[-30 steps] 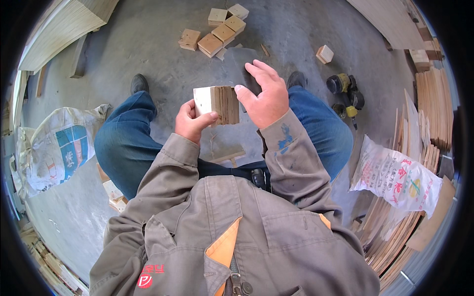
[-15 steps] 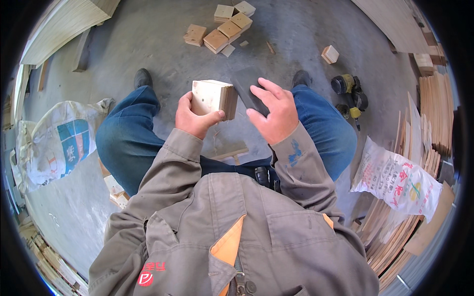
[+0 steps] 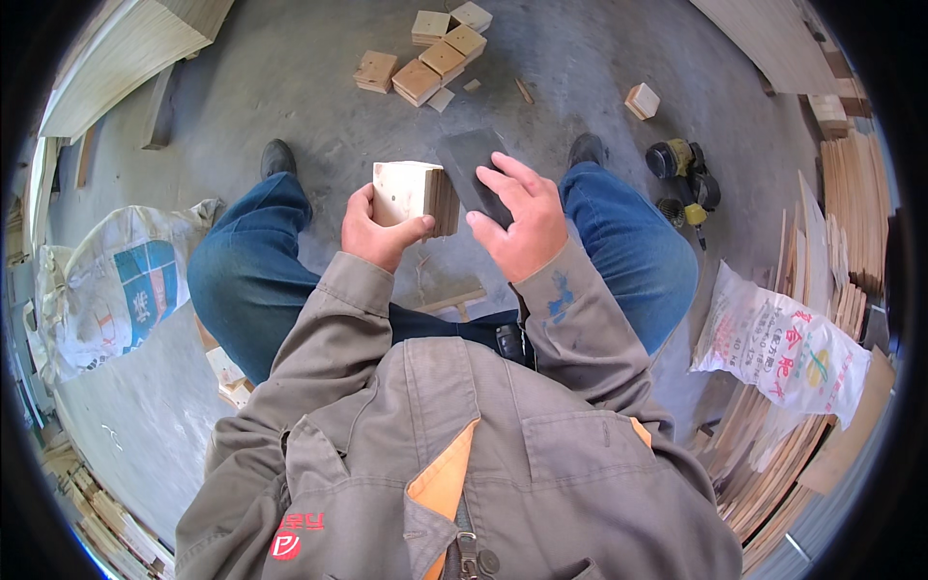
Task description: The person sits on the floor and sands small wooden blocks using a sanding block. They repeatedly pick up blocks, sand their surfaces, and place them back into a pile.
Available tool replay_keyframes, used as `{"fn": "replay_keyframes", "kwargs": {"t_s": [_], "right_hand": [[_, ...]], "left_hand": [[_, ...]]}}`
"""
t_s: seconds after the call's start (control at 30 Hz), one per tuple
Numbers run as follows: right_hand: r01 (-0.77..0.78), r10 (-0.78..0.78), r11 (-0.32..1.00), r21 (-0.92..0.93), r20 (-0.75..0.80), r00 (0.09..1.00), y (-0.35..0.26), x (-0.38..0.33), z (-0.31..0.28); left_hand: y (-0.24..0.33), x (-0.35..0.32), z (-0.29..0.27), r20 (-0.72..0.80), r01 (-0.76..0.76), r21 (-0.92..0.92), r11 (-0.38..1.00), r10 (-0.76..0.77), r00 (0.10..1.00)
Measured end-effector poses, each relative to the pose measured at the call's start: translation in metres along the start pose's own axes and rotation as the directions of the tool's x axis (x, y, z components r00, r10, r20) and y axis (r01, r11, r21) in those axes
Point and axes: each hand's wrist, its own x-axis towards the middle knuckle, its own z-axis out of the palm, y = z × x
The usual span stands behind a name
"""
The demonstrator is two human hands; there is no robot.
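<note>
Between my knees, my left hand (image 3: 377,234) grips a pale block of layered plywood (image 3: 399,193), thumb across its near side and fingers round the left. A small dark spot marks the block's light face, and its layered side is turned right. My right hand (image 3: 528,220) holds a dark grey, flat rectangular piece (image 3: 471,159) that looks like a sanding pad. Its fingers lie over the pad's right part, with the thumb at the near edge. The pad is tilted and overlaps the block's right edge; firm contact cannot be made out.
Several wooden blocks (image 3: 443,56) lie grouped on the concrete floor ahead, and a lone block (image 3: 642,101) sits right of them. A yellow-and-black power tool (image 3: 688,179) lies beyond my right knee. Sacks, a white one (image 3: 783,338) among them, and wood strips (image 3: 855,208) flank me.
My right hand and the dark pad have shifted left, so the pad now overlaps the block's right side. My left hand and the block have barely moved.
</note>
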Motion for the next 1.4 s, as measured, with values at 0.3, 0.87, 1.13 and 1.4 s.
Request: {"fn": "replay_keyframes", "kwargs": {"t_s": [0.3, 0.87, 1.13, 1.4], "right_hand": [[-0.101, 0.101, 0.994, -0.031, 0.004, 0.995, 0.019, -0.02, -0.01], [-0.134, 0.134, 0.991, 0.004, -0.071, 0.988, 0.031, 0.004, 0.026], [-0.094, 0.096, 0.995, 0.02, -0.082, 0.992, 0.034, 0.005, 0.033], [-0.074, 0.069, 0.98, -0.182, -0.032, 0.997, 0.022, 0.005, 0.032]], "left_hand": [[-0.003, 0.01, -0.008, -0.083, 0.057, -0.135, 0.989, -0.069, 0.994], [0.004, -0.002, 0.003, 0.149, 0.15, -0.148, 0.978, -0.128, 0.98], [-0.01, 0.002, 0.003, 0.162, 0.097, -0.001, 0.995, -0.095, 0.982], [-0.012, -0.001, 0.003, 0.129, 0.016, 0.129, 0.992, -0.032, 0.991]]}}
